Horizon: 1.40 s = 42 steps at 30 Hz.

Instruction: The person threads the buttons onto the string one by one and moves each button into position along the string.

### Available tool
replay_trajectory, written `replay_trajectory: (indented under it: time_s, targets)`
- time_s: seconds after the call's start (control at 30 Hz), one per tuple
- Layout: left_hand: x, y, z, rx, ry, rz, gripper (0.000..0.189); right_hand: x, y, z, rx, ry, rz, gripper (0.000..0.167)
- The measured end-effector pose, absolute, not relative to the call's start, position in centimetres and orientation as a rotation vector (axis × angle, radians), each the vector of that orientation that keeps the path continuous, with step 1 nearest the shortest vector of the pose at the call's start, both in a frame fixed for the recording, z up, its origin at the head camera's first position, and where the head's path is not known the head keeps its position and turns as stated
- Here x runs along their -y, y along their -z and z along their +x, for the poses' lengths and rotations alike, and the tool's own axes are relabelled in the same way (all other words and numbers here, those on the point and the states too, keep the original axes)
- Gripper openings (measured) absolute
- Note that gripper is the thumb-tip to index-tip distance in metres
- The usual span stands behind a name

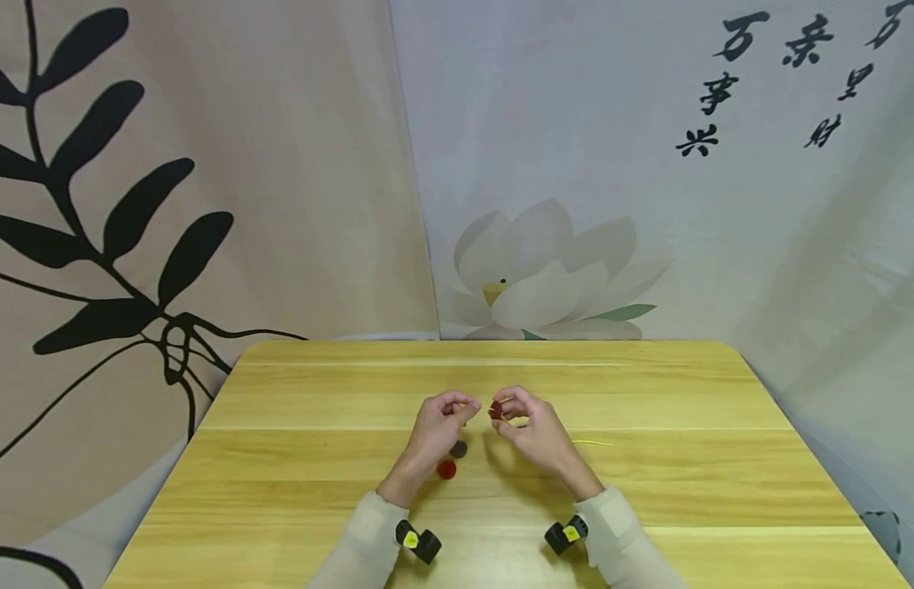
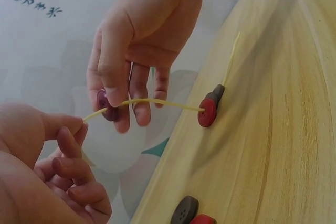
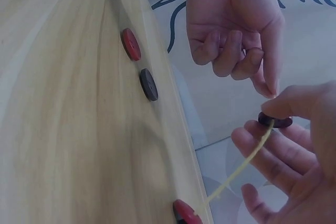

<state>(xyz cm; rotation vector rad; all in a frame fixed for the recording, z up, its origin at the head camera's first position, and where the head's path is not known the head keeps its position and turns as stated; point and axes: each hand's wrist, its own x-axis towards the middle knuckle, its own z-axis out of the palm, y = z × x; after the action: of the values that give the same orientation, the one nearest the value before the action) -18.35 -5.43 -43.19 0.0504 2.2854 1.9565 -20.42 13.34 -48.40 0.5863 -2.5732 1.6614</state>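
Observation:
In the left wrist view, my left hand point(image 2: 47, 166) pinches the short end of a yellow string point(image 2: 144, 100) between thumb and forefinger. Facing it, my right hand point(image 1: 533, 429) holds a dark red button point(image 2: 103, 103) by its edge, the string running through it. From there the string droops to a red button point(image 2: 207, 113) with dark grey buttons point(image 2: 212, 96) strung behind it near the tabletop. The string's other end trails past them. Both hands are raised, fingertips close together; my right hand hides the strung row in the head view.
Two loose buttons, one dark grey point(image 1: 459, 449) and one red point(image 1: 447, 469), lie on the wooden table point(image 1: 317, 474) beside my left wrist. Each sleeve carries a black wrist camera point(image 1: 420, 541). Printed cloth point(image 1: 317, 164) hangs behind the table's far edge.

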Motion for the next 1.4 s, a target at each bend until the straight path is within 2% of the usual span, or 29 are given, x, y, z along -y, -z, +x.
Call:
replay_trajectory:
  time_s: [0.3,0.7,1.4]
  targets:
    - [5.3,43.9,-18.7,-2.273,-1.987,0.033,0.020,-13.5,48.4,-20.3,2.607,-1.674,0.569,0.028]
    - [5.5,47.4,-20.6,-2.284,-1.968,0.011,0.022,-13.9,48.8,-20.6,2.601,-1.683,0.596,0.026]
    - [5.9,47.8,-20.9,-2.227,-1.994,0.027,0.018,-14.3,49.2,-20.6,2.607,-1.688,0.537,0.026]
